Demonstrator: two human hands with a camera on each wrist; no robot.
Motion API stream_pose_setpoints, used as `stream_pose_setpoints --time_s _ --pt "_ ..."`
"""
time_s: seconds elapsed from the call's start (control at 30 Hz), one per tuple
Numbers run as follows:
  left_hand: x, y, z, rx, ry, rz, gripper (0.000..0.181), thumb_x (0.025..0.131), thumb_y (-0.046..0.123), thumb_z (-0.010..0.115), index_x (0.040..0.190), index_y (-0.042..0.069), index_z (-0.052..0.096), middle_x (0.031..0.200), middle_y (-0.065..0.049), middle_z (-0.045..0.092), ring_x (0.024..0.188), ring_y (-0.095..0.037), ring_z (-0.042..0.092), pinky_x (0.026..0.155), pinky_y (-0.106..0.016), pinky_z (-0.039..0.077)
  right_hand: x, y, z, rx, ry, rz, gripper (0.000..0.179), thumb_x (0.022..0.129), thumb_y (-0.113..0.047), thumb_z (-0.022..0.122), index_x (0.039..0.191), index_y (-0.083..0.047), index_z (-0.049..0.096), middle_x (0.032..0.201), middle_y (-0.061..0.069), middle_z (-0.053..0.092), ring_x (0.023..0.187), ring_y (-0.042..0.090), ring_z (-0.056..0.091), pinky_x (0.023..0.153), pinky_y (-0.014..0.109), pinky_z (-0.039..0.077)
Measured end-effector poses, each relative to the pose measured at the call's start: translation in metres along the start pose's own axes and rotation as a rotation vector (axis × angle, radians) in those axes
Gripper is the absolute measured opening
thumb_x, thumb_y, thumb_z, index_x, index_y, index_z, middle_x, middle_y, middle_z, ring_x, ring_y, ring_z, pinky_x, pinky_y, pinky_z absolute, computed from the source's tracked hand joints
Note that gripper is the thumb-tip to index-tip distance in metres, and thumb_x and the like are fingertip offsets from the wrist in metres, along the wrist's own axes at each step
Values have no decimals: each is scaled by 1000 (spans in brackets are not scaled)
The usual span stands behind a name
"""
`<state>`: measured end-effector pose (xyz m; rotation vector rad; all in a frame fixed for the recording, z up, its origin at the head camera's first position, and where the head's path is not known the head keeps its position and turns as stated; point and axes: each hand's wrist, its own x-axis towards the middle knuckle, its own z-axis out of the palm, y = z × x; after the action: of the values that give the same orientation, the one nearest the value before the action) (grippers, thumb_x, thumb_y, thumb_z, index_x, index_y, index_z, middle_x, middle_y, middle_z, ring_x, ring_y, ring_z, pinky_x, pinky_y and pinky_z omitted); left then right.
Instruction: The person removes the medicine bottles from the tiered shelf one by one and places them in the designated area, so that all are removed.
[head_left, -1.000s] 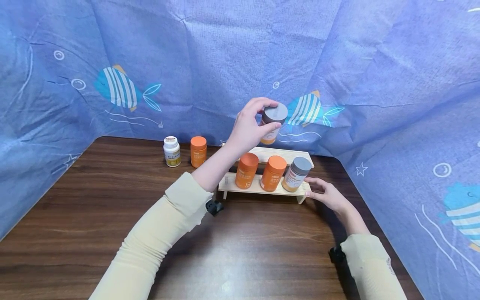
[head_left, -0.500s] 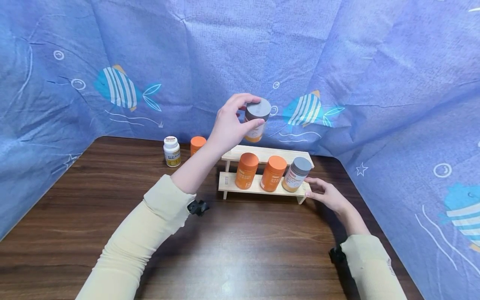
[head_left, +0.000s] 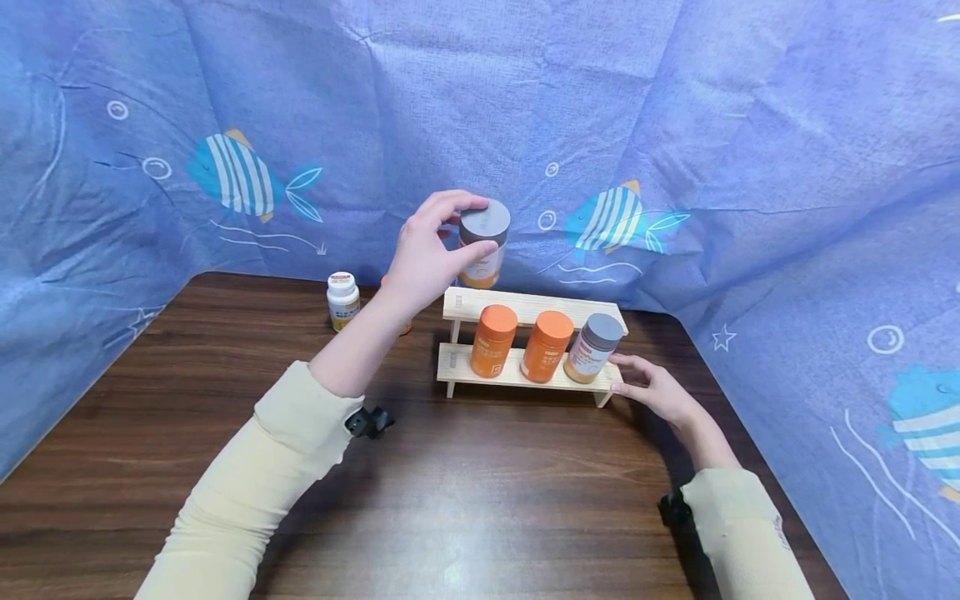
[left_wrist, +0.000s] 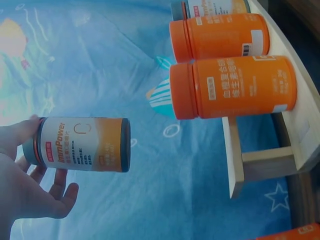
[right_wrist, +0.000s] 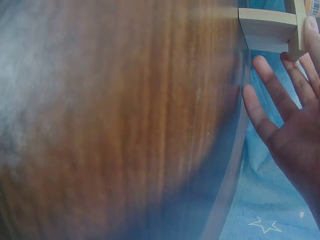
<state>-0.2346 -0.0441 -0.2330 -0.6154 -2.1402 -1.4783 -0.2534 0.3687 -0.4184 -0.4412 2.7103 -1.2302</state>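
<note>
My left hand point(head_left: 429, 250) grips a supplement bottle point(head_left: 482, 262) by its dark grey lid, thumb on one side and fingers on the other. The bottle has a white and orange label reading ImmPower and is held upright above the left end of the two-tier wooden display shelf point(head_left: 525, 307). On the lower tier stand two orange bottles point(head_left: 492, 343) and another grey-lidded bottle point(head_left: 592, 350). My right hand point(head_left: 660, 392) pinches the right end of the lower tier, thumb at its front edge and fingertips behind; its other fingers point(right_wrist: 270, 87) spread loosely.
A small white bottle point(head_left: 343, 300) stands on the dark wood table point(head_left: 480, 483) left of the shelf. Beside it, an orange bottle point(head_left: 406, 327) is mostly hidden behind my left forearm. A blue fish-patterned cloth point(head_left: 450, 100) hangs behind and to the sides.
My left hand has moved left with the grey-lidded bottle, from above the shelf's middle to its left end, and its forearm now covers most of the orange bottle. My right hand stays put.
</note>
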Motion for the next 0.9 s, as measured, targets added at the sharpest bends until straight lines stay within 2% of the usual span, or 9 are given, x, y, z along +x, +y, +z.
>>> stream_pose_setpoints --time_s 0.3,0.47,0.73,0.9 --pt "-10 -12 -20 13 45 28 44 75 27 80 116 17 67 118 5 59 98 -8 50 88 -30 45 1 2 0 -10 4 0 55 87 -26 69 135 -8 49 137 17 49 111 29 54 85 21 44" --pt "-16 -17 -32 -3 74 28 42 74 22 82 113 15 68 116 2 61 98 -8 50 86 -33 45 2 1 -1 -4 0 19 56 87 -28 68 136 -9 48 138 16 49 109 26 55 87 24 43" --pt "-32 -3 -50 6 86 50 39 77 5 77 114 1 65 118 -11 59 101 -8 51 86 -37 43 3 1 -3 11 -9 28 56 87 -28 69 136 -9 48 140 15 48 112 26 54 87 22 44" --pt "-39 -7 -61 15 113 69 37 78 2 75 113 -2 65 118 -14 58 100 -3 50 84 -35 43 5 3 -3 2 -12 15 57 87 -28 69 136 -9 48 138 16 49 114 30 53 88 25 44"
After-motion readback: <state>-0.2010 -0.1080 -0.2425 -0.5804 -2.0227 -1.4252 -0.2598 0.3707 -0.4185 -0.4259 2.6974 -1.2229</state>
